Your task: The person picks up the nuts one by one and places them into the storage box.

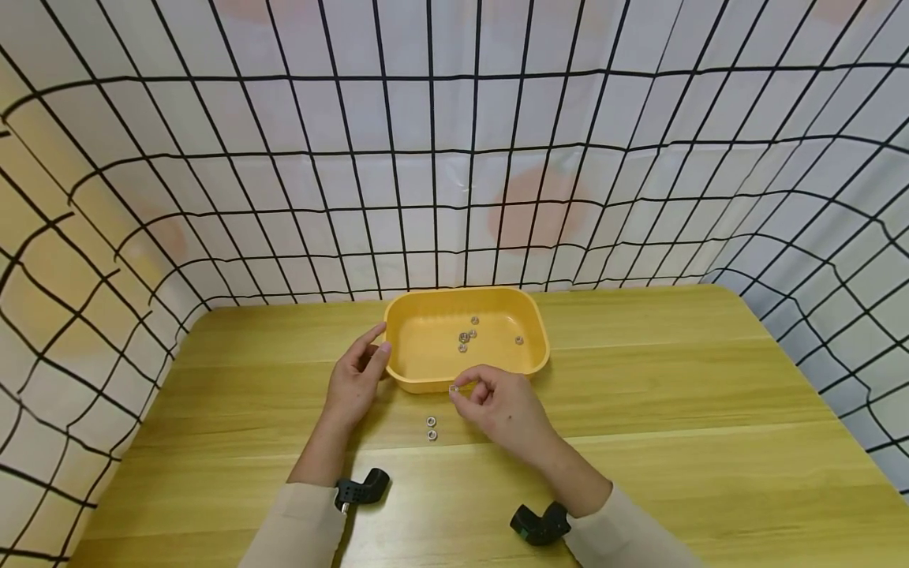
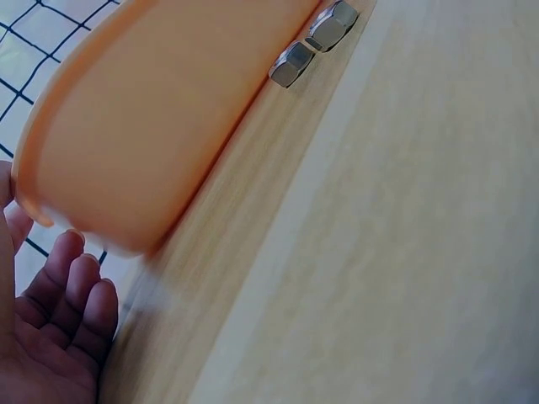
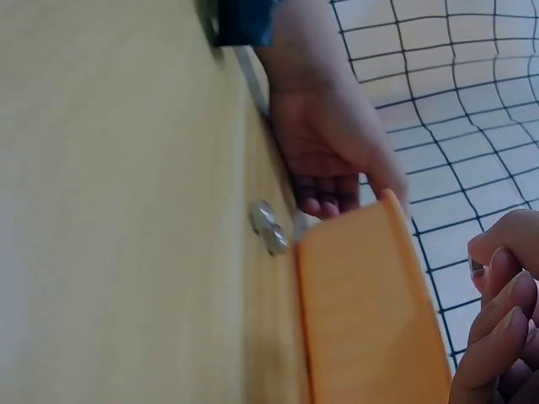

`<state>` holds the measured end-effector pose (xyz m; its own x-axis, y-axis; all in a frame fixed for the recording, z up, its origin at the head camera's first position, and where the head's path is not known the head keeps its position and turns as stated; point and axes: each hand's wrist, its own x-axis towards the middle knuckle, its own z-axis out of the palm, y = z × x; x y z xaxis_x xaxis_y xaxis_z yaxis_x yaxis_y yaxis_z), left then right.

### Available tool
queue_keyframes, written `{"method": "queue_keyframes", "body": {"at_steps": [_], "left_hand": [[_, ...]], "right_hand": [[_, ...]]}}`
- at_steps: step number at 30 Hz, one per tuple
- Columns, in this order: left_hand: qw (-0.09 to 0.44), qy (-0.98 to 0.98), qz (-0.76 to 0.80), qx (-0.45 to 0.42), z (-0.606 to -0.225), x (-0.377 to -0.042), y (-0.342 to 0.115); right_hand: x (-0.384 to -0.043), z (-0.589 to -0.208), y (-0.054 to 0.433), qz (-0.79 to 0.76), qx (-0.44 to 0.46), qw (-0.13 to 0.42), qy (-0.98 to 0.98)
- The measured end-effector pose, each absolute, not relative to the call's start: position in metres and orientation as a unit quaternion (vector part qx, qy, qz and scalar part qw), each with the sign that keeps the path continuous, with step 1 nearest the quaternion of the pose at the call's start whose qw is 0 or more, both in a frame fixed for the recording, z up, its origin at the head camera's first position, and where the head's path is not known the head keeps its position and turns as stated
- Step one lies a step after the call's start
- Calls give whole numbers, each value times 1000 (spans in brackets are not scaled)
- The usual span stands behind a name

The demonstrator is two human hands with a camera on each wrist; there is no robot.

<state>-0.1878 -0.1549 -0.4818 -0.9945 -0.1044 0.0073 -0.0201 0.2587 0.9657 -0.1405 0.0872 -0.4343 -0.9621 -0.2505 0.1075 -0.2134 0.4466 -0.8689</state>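
Note:
A yellow plastic basin stands on the wooden table, with several metal hex nuts lying on its floor. My left hand holds the basin's left rim between thumb and index finger; the remaining fingers curl loosely beside the wall, as the left wrist view shows. Over the basin's front rim, my right hand pinches a small hex nut between thumb and index finger. Two more hex nuts, a rear one and a front one, lie in a short line on the table before the basin.
Black wire mesh rises behind the table and along both its sides, with pale sheeting behind it. Black wrist cameras, a left one and a right one, are strapped on near the sleeve cuffs.

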Motion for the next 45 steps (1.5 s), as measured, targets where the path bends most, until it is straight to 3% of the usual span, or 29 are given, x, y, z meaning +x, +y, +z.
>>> {"method": "queue_keyframes", "body": {"at_steps": [14,20,33,40,45], "left_hand": [[24,-798,-599,51,-474,-185,-153],[25,-800,-598,44,-452,-174,-149],[19,-801,-596,48,-448,-173,-147],[40,-796,-603,36,-486,-189,-157],[43,-797,-602,33,-486,-189,-156]], "right_hand": [[-180,-418,86,-474,-88,-41,875],[-204,-420,79,-462,-85,-34,882],[-242,-429,66,-438,-61,4,897],[-246,-435,65,-411,-66,2,909],[-246,-434,66,-410,-63,11,910]]}}
